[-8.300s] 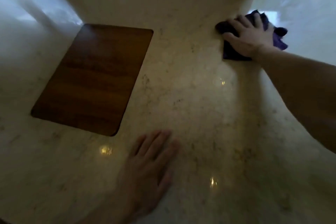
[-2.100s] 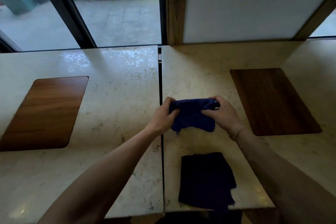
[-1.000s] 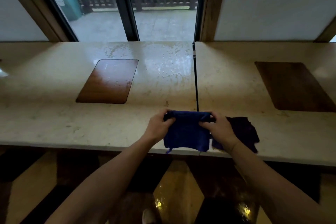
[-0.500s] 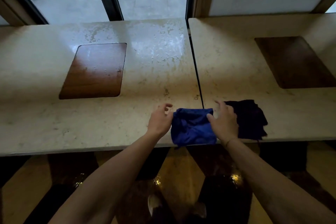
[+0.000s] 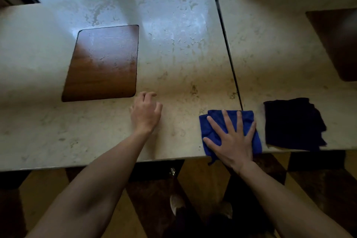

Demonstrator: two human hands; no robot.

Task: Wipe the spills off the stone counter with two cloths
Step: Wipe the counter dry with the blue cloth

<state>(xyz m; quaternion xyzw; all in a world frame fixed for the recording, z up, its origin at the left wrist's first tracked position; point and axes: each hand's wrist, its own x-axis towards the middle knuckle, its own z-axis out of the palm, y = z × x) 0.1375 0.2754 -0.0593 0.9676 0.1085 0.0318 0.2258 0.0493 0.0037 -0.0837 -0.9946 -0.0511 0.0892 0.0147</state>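
Note:
A folded blue cloth (image 5: 214, 121) lies at the front edge of the stone counter (image 5: 179, 75), across the dark seam between two slabs. My right hand (image 5: 231, 139) presses flat on it with fingers spread. A darker cloth (image 5: 291, 123) lies folded to its right on the right slab, untouched. My left hand (image 5: 145, 111) rests on bare stone left of the blue cloth, fingers loosely curled, holding nothing. Wet streaks and droplets (image 5: 181, 31) cover the far part of the left slab.
A wooden inlay (image 5: 102, 63) with droplets sits in the left slab, just beyond my left hand. A second wooden inlay (image 5: 336, 42) is at the far right. The dark seam (image 5: 229, 54) separates the slabs. Glass panes stand behind the counter; the floor lies below its front edge.
Both hands let go of the blue cloth's corners. The left hand has moved left onto bare stone. The right hand now lies flat on top of the blue cloth.

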